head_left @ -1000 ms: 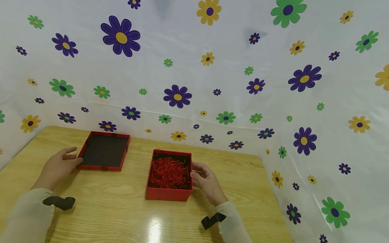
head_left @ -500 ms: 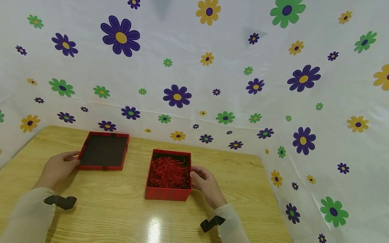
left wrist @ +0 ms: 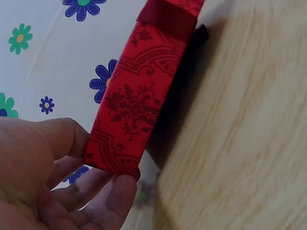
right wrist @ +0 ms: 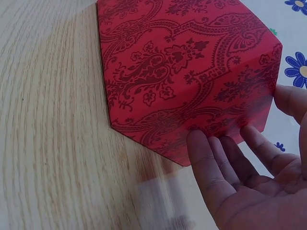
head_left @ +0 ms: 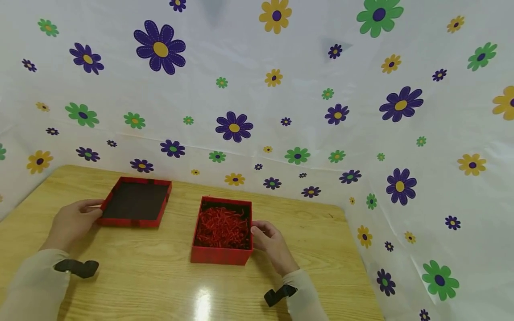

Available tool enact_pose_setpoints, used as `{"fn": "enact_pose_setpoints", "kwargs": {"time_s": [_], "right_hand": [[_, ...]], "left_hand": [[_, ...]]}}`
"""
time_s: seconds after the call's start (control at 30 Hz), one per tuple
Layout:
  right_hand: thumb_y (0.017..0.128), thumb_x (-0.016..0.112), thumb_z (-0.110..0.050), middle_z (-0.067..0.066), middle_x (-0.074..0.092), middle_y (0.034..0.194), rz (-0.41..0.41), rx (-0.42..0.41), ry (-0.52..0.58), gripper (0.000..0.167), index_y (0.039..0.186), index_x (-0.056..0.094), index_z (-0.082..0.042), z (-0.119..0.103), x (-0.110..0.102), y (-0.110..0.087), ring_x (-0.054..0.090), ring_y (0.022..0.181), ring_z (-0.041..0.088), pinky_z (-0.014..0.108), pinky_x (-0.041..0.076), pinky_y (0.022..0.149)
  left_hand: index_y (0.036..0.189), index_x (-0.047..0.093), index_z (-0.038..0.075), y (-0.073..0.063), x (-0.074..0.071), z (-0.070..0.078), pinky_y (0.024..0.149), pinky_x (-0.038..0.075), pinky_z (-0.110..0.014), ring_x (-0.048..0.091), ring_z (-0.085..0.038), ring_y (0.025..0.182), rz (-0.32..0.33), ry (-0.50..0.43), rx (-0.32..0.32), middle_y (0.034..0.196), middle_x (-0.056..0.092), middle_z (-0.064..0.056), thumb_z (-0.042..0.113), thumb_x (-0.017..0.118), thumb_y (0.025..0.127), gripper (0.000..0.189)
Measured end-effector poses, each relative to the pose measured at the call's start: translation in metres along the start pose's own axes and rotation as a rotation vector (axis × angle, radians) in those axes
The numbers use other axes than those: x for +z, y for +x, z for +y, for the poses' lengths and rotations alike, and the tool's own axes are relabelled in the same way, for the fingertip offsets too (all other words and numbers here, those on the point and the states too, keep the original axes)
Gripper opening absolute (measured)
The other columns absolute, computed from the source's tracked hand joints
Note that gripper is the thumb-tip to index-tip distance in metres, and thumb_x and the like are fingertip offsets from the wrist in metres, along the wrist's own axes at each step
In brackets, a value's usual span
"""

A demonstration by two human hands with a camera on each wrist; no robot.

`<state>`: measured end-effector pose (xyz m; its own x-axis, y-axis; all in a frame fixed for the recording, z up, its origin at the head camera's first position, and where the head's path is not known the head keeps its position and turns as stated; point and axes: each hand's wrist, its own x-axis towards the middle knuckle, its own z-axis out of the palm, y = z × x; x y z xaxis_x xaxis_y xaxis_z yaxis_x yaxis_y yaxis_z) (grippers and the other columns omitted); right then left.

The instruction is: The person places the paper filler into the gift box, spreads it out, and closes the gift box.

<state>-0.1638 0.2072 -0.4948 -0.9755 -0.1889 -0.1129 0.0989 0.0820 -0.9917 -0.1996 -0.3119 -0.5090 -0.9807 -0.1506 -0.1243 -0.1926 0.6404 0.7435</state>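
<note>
My left hand grips the left edge of a shallow red box lid, its black inside facing up. In the left wrist view the lid's patterned side tilts above the table, thumb on one face and fingertips beneath. My right hand rests its fingertips on the right wall of an open red box, the thumb at the rim. Red shredded paper fills the box. In the right wrist view the fingers lie fairly straight against the patterned wall.
Both things are on a light wooden table, the lid to the left of the box. A white flower-print sheet hangs behind the table and down its right side. Black straps circle both wrists.
My left hand has closed on the lid's edge and raised its near left side a little. The box stays in place, with the right hand still against its wall.
</note>
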Motion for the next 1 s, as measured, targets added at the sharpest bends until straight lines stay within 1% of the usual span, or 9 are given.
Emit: {"fn": "enact_pose_setpoints", "kwargs": {"time_s": [0.1,0.2,0.27,0.3,0.4,0.57,0.73,0.87,1.0], "right_hand": [[0.105,0.063,-0.03,0.019,0.059,0.135,-0.01,0.002,-0.001,0.046,0.138,0.057,0.002,0.0,-0.001,0.0,0.063,0.12,0.027,0.039,0.058,0.096],[0.106,0.061,-0.029,0.022,0.058,0.135,-0.018,-0.006,-0.006,0.047,0.139,0.055,0.004,-0.001,-0.002,-0.001,0.064,0.118,0.027,0.038,0.058,0.095],[0.106,0.061,-0.028,0.023,0.058,0.134,-0.015,-0.009,-0.009,0.046,0.138,0.055,0.005,-0.002,-0.002,-0.001,0.065,0.116,0.027,0.038,0.058,0.094],[0.106,0.061,-0.027,0.024,0.059,0.134,-0.014,-0.01,-0.011,0.046,0.138,0.055,0.005,-0.002,-0.003,-0.001,0.066,0.115,0.027,0.038,0.058,0.094],[0.106,0.062,-0.025,0.024,0.06,0.132,-0.004,-0.012,-0.009,0.044,0.136,0.056,0.005,-0.005,-0.003,-0.001,0.067,0.112,0.028,0.04,0.058,0.094],[0.106,0.062,-0.023,0.024,0.056,0.134,0.039,-0.042,-0.017,0.045,0.138,0.051,0.006,-0.011,-0.006,-0.001,0.064,0.117,0.03,0.046,0.057,0.097],[0.106,0.062,-0.024,0.027,0.049,0.14,0.104,-0.108,-0.056,0.047,0.141,0.047,0.002,-0.022,-0.004,-0.001,0.059,0.122,0.036,0.045,0.057,0.097],[0.105,0.063,-0.021,0.028,0.048,0.141,0.108,-0.17,-0.074,0.046,0.144,0.045,-0.003,-0.033,0.003,-0.001,0.059,0.12,0.032,0.045,0.056,0.099],[0.105,0.063,-0.018,0.025,0.049,0.142,0.081,-0.22,-0.111,0.056,0.153,0.038,-0.007,-0.045,0.013,-0.002,0.058,0.119,0.029,0.034,0.053,0.1]], "left_hand": [[0.15,0.049,-0.005,-0.003,0.0,0.007,0.078,0.049,-0.037,0.064,-0.043,0.109,0.018,-0.022,-0.006,0.134,0.059,-0.036,0.03,0.05,0.109,0.054],[0.151,0.048,-0.003,-0.006,0.001,0.018,0.069,0.053,-0.021,0.071,-0.019,0.093,0.031,-0.09,-0.001,0.135,0.059,-0.035,0.03,0.052,0.108,0.054],[0.152,0.048,-0.001,-0.009,0.002,0.028,0.066,0.056,-0.016,0.068,-0.003,0.083,0.036,-0.143,0.007,0.135,0.059,-0.034,0.031,0.053,0.108,0.055],[0.153,0.047,-0.001,-0.01,0.002,0.033,0.067,0.056,-0.016,0.065,0.003,0.081,0.036,-0.164,0.014,0.137,0.059,-0.034,0.032,0.053,0.108,0.055],[0.153,0.048,0.002,-0.014,0.004,0.05,0.07,0.057,-0.015,0.062,0.01,0.079,0.046,-0.226,0.028,0.139,0.057,-0.033,0.031,0.053,0.108,0.054],[0.153,0.049,0.005,-0.022,0.01,0.081,0.073,0.056,-0.013,0.063,0.01,0.081,0.053,-0.294,0.06,0.141,0.057,-0.029,0.03,0.054,0.108,0.052],[0.152,0.052,0.006,-0.031,0.019,0.114,0.075,0.055,-0.012,0.065,0.005,0.085,0.039,-0.335,0.097,0.14,0.058,-0.026,0.028,0.056,0.108,0.05],[0.15,0.054,0.008,-0.041,0.03,0.139,0.077,0.056,-0.013,0.068,-0.012,0.1,0.013,-0.337,0.142,0.139,0.06,-0.023,0.026,0.058,0.107,0.047],[0.147,0.058,0.011,-0.052,0.046,0.163,0.082,0.056,-0.019,0.067,-0.028,0.113,-0.051,-0.34,0.181,0.138,0.063,-0.019,0.025,0.06,0.106,0.044]]}}
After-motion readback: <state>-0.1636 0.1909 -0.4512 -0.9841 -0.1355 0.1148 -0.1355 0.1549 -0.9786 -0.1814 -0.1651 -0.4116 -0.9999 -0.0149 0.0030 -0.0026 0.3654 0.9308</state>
